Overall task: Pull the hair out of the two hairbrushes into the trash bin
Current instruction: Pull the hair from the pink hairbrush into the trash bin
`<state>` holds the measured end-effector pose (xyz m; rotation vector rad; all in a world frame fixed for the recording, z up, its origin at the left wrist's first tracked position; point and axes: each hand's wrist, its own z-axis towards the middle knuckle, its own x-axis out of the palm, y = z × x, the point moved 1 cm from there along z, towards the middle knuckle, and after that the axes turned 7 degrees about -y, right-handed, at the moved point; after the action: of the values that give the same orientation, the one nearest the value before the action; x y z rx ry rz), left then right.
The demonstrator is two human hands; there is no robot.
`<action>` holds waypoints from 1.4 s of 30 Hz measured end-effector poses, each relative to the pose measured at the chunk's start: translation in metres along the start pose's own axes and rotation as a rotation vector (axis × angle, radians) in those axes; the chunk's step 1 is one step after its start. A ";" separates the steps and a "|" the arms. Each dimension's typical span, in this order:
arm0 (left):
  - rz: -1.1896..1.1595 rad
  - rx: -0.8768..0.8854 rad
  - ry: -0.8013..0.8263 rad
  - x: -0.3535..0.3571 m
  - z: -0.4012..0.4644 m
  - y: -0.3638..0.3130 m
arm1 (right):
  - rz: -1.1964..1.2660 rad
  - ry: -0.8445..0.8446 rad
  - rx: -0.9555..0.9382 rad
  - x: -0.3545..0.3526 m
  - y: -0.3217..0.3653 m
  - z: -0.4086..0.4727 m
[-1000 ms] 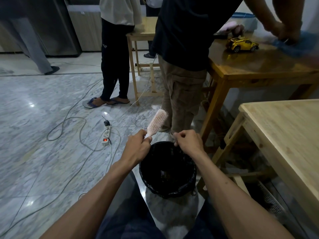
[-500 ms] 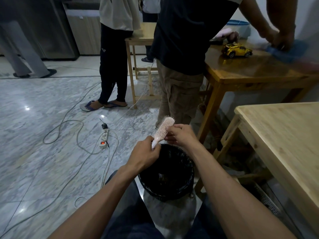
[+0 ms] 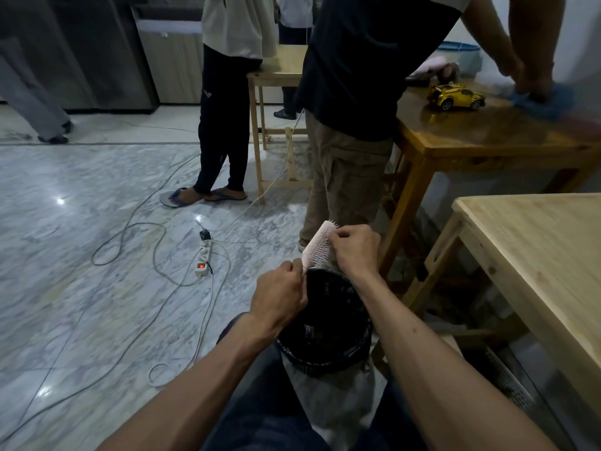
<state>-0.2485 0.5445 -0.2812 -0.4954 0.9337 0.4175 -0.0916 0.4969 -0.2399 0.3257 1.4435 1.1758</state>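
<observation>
The left hand (image 3: 280, 296) is curled round the handle of a pale pink plastic hairbrush (image 3: 318, 248), its fingers closed on the lower end so that the handle is almost wholly hidden in the fist. The brush rises from that fist tilted up and to the right, bristles facing right toward the right hand (image 3: 354, 249). The right hand's fingers are bent and drawn together at the upper part of the bristle face, thumb and forefinger pinched at the bristles near the brush tip; whether any hair lies between them is too small to tell. Both hands and the brush sit just above the far rim of a round trash bin lined with a black plastic bag (image 3: 325, 323), which stands on the floor between the person's knees. Something small and dark lies at the bottom of the bin, but what it is cannot be made out. To the right is a pale wooden table (image 3: 546, 255), and beyond it a darker varnished wooden table (image 3: 487, 131) bearing a yellow toy car (image 3: 457, 96). A white power strip with a lit red switch (image 3: 203, 258) lies on the grey marble floor (image 3: 81, 288) to the left among loose cables, and several people stand behind.
</observation>
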 end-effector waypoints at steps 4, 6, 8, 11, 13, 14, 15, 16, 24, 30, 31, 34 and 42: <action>0.010 -0.099 0.107 0.003 -0.001 0.004 | -0.152 0.140 0.051 0.006 -0.004 0.000; -0.010 -0.166 0.149 0.006 0.003 0.008 | -0.070 0.197 0.115 0.008 -0.012 0.002; -0.033 -0.257 0.148 0.006 0.008 0.014 | 0.025 0.190 0.171 0.005 -0.014 0.004; 0.012 -0.282 0.142 0.007 0.010 0.025 | 0.031 0.204 0.152 -0.001 -0.016 0.010; 0.031 -0.250 0.139 0.006 0.010 0.028 | 0.008 0.203 0.154 -0.004 -0.021 0.014; 0.032 -0.239 0.131 0.005 0.011 0.028 | -0.021 0.194 0.158 -0.004 -0.024 0.015; 0.027 -0.236 0.123 0.005 0.011 0.028 | -0.061 0.191 0.165 -0.004 -0.026 0.014; 0.016 -0.242 0.117 0.003 0.013 0.027 | -0.111 0.194 0.175 -0.003 -0.027 0.013; -0.220 -0.321 0.101 -0.008 0.024 0.011 | 0.346 0.553 0.366 0.007 -0.026 0.010; -0.340 -0.340 0.137 -0.019 0.043 -0.008 | 0.624 0.451 0.387 -0.007 -0.006 0.016; -0.353 -0.327 0.137 -0.021 0.047 -0.011 | 0.672 0.421 0.403 -0.012 -0.002 0.017; -0.366 -0.264 0.138 -0.028 0.058 -0.021 | 0.723 0.331 0.419 -0.028 0.007 0.025; -0.466 -0.102 0.061 -0.047 0.093 -0.079 | 0.692 0.101 0.388 -0.109 0.011 0.050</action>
<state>-0.1703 0.5271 -0.1782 -0.7999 0.8268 0.0273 -0.0231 0.4420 -0.1577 1.1161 1.7066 1.4553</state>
